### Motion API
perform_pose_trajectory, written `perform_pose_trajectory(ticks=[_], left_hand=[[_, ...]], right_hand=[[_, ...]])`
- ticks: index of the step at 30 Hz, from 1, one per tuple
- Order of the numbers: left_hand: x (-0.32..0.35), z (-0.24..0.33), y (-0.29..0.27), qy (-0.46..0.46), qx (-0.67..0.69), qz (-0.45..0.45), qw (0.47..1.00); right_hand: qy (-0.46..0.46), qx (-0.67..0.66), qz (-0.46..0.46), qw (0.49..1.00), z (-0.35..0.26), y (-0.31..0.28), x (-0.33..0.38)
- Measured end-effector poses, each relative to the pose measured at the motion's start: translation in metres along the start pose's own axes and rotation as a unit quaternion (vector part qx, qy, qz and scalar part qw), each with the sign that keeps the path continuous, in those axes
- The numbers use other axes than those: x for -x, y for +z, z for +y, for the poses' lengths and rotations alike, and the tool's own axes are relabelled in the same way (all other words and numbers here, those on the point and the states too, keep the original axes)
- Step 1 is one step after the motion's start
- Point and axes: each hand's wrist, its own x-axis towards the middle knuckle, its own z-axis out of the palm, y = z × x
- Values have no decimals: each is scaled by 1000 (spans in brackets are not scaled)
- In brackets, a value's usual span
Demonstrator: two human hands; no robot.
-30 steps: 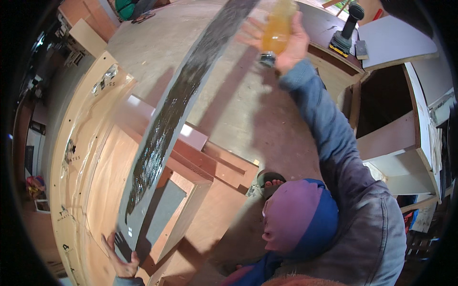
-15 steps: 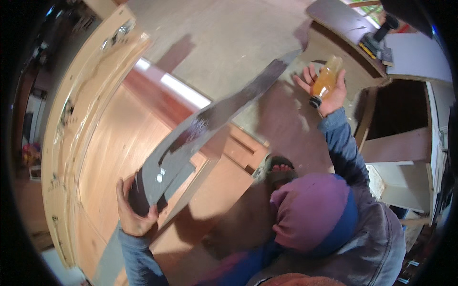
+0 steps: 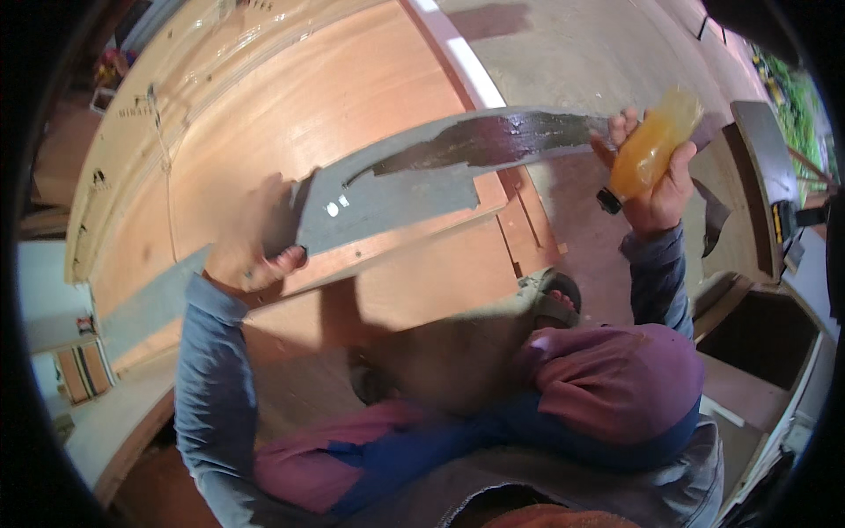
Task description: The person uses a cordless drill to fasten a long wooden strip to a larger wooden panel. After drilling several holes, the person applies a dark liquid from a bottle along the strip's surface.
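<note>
My right hand [image 3: 660,198] is wrapped round a clear plastic bottle [image 3: 650,154] of amber liquid. The bottle is tilted, its black cap pointing down and to the left. A long grey strip [image 3: 396,204] runs across a wooden panel, with a dark, shiny wet patch [image 3: 493,141] on its right part and two small white spots near its middle. Over the strip's left part, my left hand [image 3: 251,242] is closed on a thin dark piece [image 3: 289,216]. Its fingers are partly blurred, and I cannot tell whether that piece joins the strip.
Beneath the strip lies the pale wooden panel [image 3: 370,79], with a plastic-wrapped board [image 3: 123,150] along its left side. A sandalled foot [image 3: 559,295] is on the floor near its right end. At the right stand an open cabinet [image 3: 757,378] and a dark-edged board [image 3: 753,176].
The view has turned, so the strip lies flatter across it. My left hand appears higher, still on the dark piece. The bottle appears farther right, still in my right hand.
</note>
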Motion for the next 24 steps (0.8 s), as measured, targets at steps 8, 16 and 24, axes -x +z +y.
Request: perform_pose_trajectory(ticks=[8,16,24], left_hand=[[0,23,-2,-101,47,-4,994],[13,11,1,-74,52,19,996],[13,10,5,-103,101,15,989]], right_hand=[[3,517,-186,835,32,114,-85],[0,608,-300,735,65,145,-103],[-43,656,-349,668,118,180,-89]])
